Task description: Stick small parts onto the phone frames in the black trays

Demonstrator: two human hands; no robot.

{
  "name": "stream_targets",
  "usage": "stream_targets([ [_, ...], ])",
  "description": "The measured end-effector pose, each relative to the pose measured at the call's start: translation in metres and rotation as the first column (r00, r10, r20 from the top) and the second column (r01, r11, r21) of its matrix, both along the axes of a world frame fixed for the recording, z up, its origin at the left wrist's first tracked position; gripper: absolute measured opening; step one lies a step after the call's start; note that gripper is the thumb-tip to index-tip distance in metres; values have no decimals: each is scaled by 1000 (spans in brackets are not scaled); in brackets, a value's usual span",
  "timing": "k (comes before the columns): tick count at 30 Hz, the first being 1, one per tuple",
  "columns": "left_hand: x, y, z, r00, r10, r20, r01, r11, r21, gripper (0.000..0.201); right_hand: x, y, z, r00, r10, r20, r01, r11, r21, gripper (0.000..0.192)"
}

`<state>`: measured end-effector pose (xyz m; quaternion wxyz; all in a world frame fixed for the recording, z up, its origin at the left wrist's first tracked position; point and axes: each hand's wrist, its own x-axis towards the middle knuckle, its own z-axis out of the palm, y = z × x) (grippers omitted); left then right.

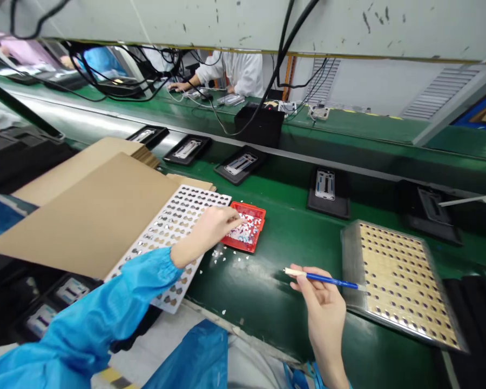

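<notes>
My left hand (213,227) reaches over the near edge of a small red tray (259,216), fingertips pinched together above the small white pieces (245,232) in it. What the fingertips hold, if anything, is too small to make out. Under that wrist lies a white sheet (176,305) with rows of dark and tan die-cut parts. My right hand (322,302) grips a slim blue pen-shaped tool (328,279) with a white end pointing left. To its right stands a stack of clear trays (352,265), the top one bearing rows of dark spots on gold.
Brown cardboard sheets (97,216) lie at the left. Black trays with phone frames (238,163) line the green bench's far side. White scraps (224,312) are scattered near the red tray. Cables (285,48) hang overhead. Across the bench, a person in white (243,70) works.
</notes>
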<state>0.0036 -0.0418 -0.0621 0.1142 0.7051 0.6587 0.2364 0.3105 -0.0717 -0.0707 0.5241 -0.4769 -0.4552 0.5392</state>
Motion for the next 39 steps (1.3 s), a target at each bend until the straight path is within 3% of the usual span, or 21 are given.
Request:
stream_targets([
  [3, -22, 37, 13, 985, 168, 25, -166, 984, -65, 20, 2, 2, -2, 1000, 14, -10, -14, 1000, -15, 40],
  [6, -55, 91, 19, 924, 383, -20, -382, 914, -134, 26, 2, 4, -8, 1000, 15, -21, -15, 1000, -23, 39],
  [9, -86, 144, 13, 848, 527, -62, -528, 826, -197, 27, 0, 2, -14, 999, -16, -40, 15, 1000, -21, 37],
  [12, -101, 180, 4, 778, 624, -76, -620, 740, -260, 33, -3, -3, -16, 996, -66, -60, 62, 996, -59, 38],
  [17, -97, 201, -4, 736, 677, -23, -643, 688, -336, 35, -6, -9, -11, 992, -92, -85, 81, 989, -127, 40],
  [22, -79, 196, 10, 742, 649, 166, -571, 743, -350, 35, -6, -6, -7, 991, -87, -101, 74, 989, -130, 41],
  [27, -43, 165, 38, 696, 550, 461, -451, 835, -315, 42, 2, -15, 11, 989, -132, -68, 126, 988, -84, 40],
  [29, -25, 138, 51, 676, 484, 556, -381, 875, -298, 49, 11, -23, 22, 983, -181, -18, 180, 983, -34, 39],
  [32, 6, 76, 63, 630, 329, 703, -209, 944, -254, 63, 34, -37, 39, 953, -293, 79, 284, 953, 104, 36],
  [35, 44, -3, 60, 572, 190, 798, -42, 978, -202, 77, 59, -50, 51, 912, -383, 150, 336, 903, 267, 32],
  [39, 104, -99, 26, 482, 194, 854, 33, 970, -240, 79, 83, -63, 59, 872, -454, 187, 364, 854, 372, 26],
])
